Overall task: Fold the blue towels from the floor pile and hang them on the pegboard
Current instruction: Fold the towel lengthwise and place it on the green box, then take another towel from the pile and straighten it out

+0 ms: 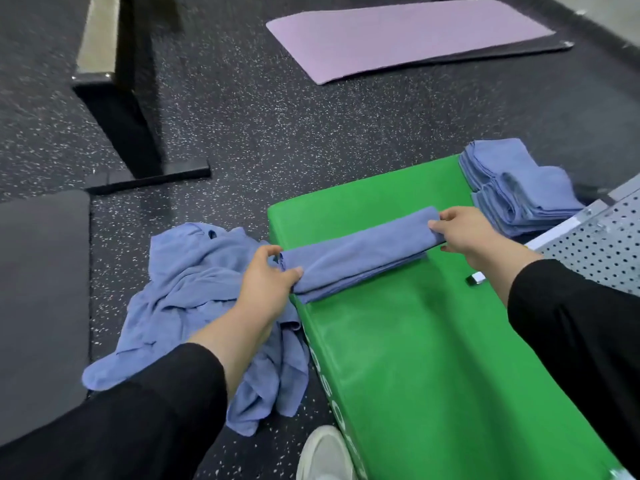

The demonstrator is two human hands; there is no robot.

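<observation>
- A folded towel [360,251] is pinched at its ends by the left hand [268,282] and right hand [465,233].
- It is laid across a green pad [433,358].
- Loose towels [194,299] are heaped on the floor [277,126].

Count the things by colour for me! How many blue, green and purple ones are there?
Blue: 3 (folded towel held by the left hand and right hand, crumpled pile, folded stack)
Green: 1 (pad)
Purple: 1 (mat)
Total: 5
</observation>
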